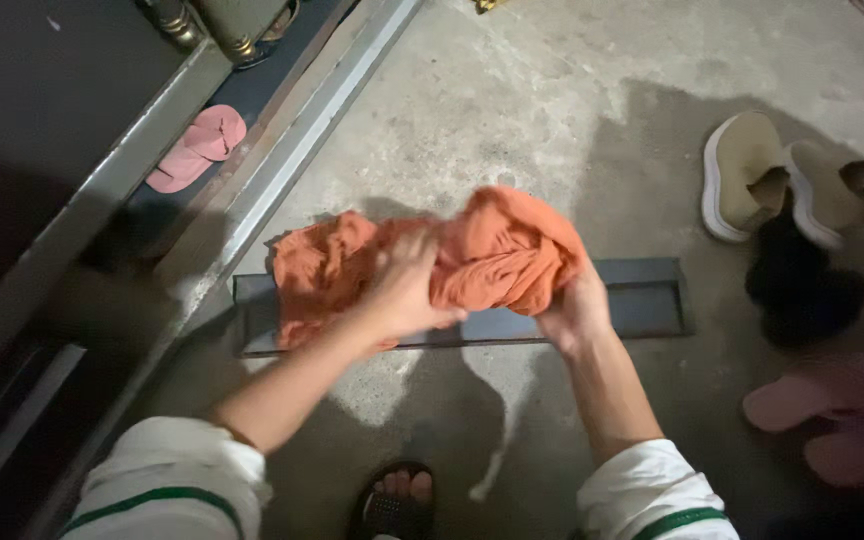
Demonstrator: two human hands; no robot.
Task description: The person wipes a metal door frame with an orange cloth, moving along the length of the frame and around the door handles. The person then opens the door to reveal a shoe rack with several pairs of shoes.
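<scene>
Two hands grip one bunched orange cloth above a grey metal tray on the concrete floor — the left hand clenched into its middle, the right hand curled shut under its right end — with beige shoes and a pink sandal off to the sides.

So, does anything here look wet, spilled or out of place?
Yes. A dark wet patch spreads over the concrete floor beneath the orange cloth that the left hand and right hand bunch up.
</scene>
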